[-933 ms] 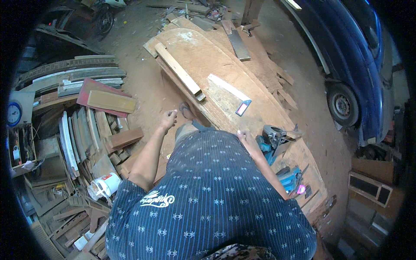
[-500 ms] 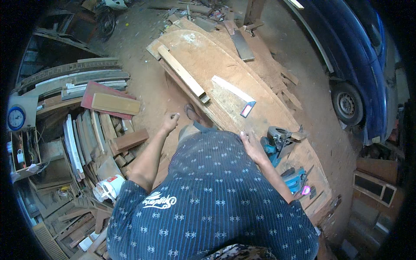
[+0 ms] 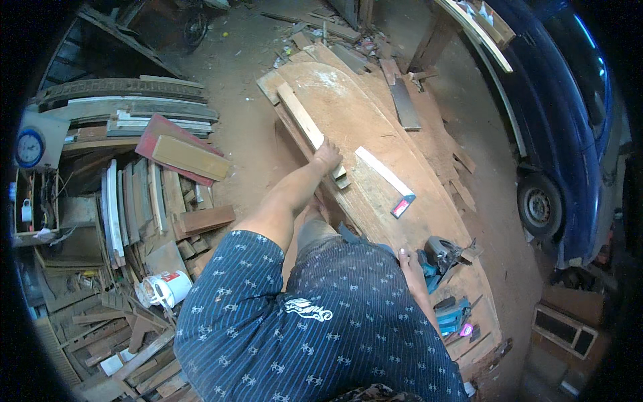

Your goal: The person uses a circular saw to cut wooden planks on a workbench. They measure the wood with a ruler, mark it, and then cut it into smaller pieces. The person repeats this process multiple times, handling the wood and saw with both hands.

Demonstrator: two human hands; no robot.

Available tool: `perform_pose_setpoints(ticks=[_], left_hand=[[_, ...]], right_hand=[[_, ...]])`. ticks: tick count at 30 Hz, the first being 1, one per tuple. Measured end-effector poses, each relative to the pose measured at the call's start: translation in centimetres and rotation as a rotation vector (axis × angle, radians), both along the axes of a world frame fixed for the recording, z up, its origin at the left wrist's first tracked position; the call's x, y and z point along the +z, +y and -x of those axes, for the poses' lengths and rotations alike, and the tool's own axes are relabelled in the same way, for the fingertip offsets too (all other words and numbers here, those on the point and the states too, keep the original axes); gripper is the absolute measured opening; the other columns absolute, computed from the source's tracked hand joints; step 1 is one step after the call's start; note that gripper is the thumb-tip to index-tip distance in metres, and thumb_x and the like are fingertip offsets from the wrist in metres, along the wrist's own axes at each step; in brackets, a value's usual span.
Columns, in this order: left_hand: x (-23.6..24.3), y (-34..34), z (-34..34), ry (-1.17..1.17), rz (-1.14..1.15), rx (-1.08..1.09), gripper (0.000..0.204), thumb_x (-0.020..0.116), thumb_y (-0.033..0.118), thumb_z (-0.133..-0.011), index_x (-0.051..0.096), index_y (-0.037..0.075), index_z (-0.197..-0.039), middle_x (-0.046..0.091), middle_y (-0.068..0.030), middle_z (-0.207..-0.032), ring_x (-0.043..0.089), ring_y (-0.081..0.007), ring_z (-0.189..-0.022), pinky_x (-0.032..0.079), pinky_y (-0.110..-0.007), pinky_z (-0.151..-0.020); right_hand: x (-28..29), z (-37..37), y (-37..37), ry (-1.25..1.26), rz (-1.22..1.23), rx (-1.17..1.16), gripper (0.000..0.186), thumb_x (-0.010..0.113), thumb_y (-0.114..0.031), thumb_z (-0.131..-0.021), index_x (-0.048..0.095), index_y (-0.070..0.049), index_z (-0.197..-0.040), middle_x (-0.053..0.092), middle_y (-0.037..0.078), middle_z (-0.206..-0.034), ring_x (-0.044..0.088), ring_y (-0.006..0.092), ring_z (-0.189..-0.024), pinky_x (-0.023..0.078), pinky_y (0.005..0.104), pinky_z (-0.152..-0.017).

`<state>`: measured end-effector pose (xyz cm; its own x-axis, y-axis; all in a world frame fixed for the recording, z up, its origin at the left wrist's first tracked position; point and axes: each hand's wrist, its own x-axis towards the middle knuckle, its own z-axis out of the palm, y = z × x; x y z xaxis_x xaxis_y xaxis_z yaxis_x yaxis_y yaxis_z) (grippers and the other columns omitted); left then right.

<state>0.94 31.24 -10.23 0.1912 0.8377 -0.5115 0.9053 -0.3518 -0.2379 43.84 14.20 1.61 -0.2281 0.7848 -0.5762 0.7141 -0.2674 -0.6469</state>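
Observation:
My left hand (image 3: pixel 327 156) is closed over the near part of a pale wooden strip (image 3: pixel 299 114), which lies along the left edge of the workbench (image 3: pixel 375 127). A second, shorter-looking piece of wood (image 3: pixel 342 179) shows beneath the strip's near end. Close to my waist is my right hand (image 3: pixel 410 262), thumb upward; its other fingers are mostly hidden, and I see nothing held in it. A try square (image 3: pixel 385 173) with a pale blade and a blue and red handle rests on the board, between my hands and farther off.
Two teal power tools (image 3: pixel 435 261) (image 3: pixel 453 315) sit at the bench's near right, with a pink tape measure (image 3: pixel 466 329) beside them. Stacked planks (image 3: pixel 137 201) and a white bucket (image 3: pixel 171 288) stand left. A blue car (image 3: pixel 569 134) is at right.
My left hand has reached forward and right from the open air onto the wooden strip. My right hand stays near my waist. The view has shifted, with the bench lower and farther right.

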Motion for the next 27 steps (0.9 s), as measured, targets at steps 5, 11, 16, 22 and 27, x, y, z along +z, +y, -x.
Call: perform_pose_setpoints(ticks=[5, 11, 16, 22, 27], left_hand=[[1.7, 2.6, 0.0, -0.124, -0.035, -0.020, 0.026, 0.055, 0.024, -0.098, 0.072, 0.018, -0.115, 0.068, -0.0083, -0.122, 0.062, -0.0283, -0.120, 0.046, -0.051, -0.100], [1.0, 3.5, -0.7, -0.092, -0.073, -0.007, 0.025, 0.058, 0.025, -0.097, 0.076, 0.021, -0.114, 0.069, -0.0053, -0.120, 0.062, -0.0250, -0.120, 0.048, -0.046, -0.096], [1.6, 2.9, -0.1, -0.143, -0.067, -0.022, 0.025, 0.058, 0.024, -0.096, 0.076, 0.020, -0.113, 0.070, -0.0053, -0.118, 0.062, -0.0241, -0.119, 0.048, -0.045, -0.095], [1.7, 3.2, -0.2, -0.119, -0.102, -0.004, 0.024, 0.058, 0.024, -0.096, 0.076, 0.020, -0.112, 0.071, -0.0056, -0.118, 0.063, -0.0240, -0.118, 0.048, -0.045, -0.095], [2.5, 3.8, -0.5, -0.181, -0.062, 0.047, 0.027, 0.056, 0.024, -0.097, 0.073, 0.019, -0.118, 0.067, -0.0068, -0.124, 0.061, -0.0252, -0.122, 0.048, -0.046, -0.096]], right_hand=[[4.7, 1.0, 0.4, -0.081, 0.107, -0.056, 0.068, 0.045, -0.057, -0.104, 0.052, 0.004, -0.133, 0.063, 0.034, -0.123, 0.060, 0.0453, -0.120, 0.043, 0.0467, -0.105], [6.7, 3.1, 2.4, -0.126, 0.224, -0.077, 0.068, 0.041, -0.059, -0.105, 0.056, 0.003, -0.130, 0.061, 0.033, -0.130, 0.058, 0.0431, -0.125, 0.042, 0.0446, -0.107], [5.7, 2.6, 2.3, -0.061, 0.103, 0.031, 0.067, 0.038, -0.058, -0.106, 0.054, 0.003, -0.130, 0.061, 0.033, -0.129, 0.058, 0.0446, -0.124, 0.041, 0.0451, -0.107], [8.0, 4.8, 4.9, -0.107, 0.298, 0.088, 0.070, 0.032, -0.059, -0.108, 0.050, 0.002, -0.137, 0.054, 0.028, -0.140, 0.052, 0.0397, -0.133, 0.036, 0.0435, -0.112], [6.4, 4.1, 4.7, -0.020, 0.190, 0.126, 0.069, 0.037, -0.058, -0.106, 0.051, 0.003, -0.135, 0.059, 0.034, -0.130, 0.056, 0.0453, -0.128, 0.040, 0.0466, -0.109]])
